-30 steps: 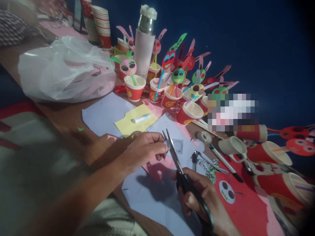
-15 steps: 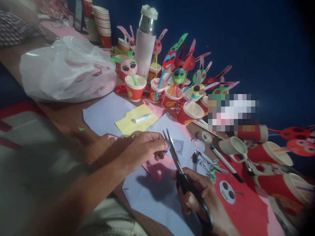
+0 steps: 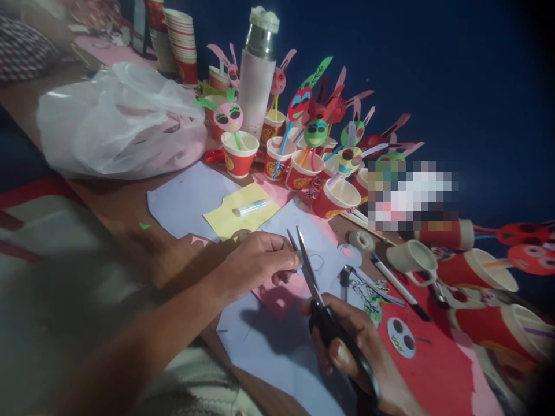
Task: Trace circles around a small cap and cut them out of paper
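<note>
My right hand (image 3: 347, 344) is wrapped round the black handles of a pair of scissors (image 3: 313, 282). Their slightly parted blades point up and away, beside my left fingertips. With thumb and fingers, my left hand (image 3: 264, 260) pinches a small bluish-grey piece of paper (image 3: 316, 262) marked with a drawn circle. The blades cross this piece; whether they bite into it, I cannot tell. Beneath both hands lie a pink sheet (image 3: 280, 297) and a large pale blue sheet (image 3: 269, 346).
A glue stick (image 3: 251, 208) lies on yellow paper (image 3: 221, 221). Behind are red paper cups (image 3: 240, 164) with paper-face straws, a flask (image 3: 255, 86) and a plastic bag (image 3: 121, 127). To the right are a tape roll (image 3: 362, 240), a marker (image 3: 401, 289) and a white cup (image 3: 411, 259).
The scissor blades have spread a little wider. The small paper piece has tilted slightly in my left fingers. Both hands stay in nearly the same place.
</note>
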Available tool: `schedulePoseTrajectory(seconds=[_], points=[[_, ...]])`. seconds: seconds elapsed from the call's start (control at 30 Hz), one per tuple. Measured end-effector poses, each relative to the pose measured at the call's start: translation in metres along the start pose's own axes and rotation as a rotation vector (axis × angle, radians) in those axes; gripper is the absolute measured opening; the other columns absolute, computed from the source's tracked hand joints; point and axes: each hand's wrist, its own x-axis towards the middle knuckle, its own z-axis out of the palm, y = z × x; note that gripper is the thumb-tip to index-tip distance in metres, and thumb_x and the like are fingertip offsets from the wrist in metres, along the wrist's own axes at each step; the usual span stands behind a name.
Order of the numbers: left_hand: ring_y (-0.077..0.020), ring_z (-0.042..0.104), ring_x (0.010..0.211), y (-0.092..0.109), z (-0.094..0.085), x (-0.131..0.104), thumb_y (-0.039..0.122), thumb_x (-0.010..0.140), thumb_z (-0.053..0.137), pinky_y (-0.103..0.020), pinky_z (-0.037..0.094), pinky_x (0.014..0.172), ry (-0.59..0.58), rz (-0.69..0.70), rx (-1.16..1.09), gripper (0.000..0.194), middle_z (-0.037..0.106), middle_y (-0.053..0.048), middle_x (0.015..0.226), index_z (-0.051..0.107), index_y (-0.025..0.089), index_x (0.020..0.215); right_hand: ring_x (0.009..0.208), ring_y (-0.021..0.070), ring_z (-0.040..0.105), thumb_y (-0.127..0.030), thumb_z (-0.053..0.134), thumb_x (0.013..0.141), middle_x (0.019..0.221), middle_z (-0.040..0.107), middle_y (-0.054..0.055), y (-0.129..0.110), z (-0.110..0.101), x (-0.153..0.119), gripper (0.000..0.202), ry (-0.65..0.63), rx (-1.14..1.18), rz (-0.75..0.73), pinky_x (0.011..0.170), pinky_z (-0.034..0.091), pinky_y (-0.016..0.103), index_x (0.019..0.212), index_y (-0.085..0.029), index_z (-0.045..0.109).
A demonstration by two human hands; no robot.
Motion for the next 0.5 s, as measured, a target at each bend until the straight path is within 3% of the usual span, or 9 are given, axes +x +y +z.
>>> schedulePoseTrajectory(seconds=[0.5], points=[[-0.008,0.047,0.048,0.0017,0.0018,0.0012,0.025,0.068,0.058,-0.022,0.035,0.05,-0.012,-0.008,0.016,0.015,0.053,0.002,0.051,0.058,0.012,0.061,0.048,0.0093,0.04,-0.063,0.053,0.077,0.06,0.047,-0.004,0.0031,-0.002,-0.0002,0.045,-0.037,0.015,-0.003,0.048,0.029,0.023,0.09,-0.02,0.05]])
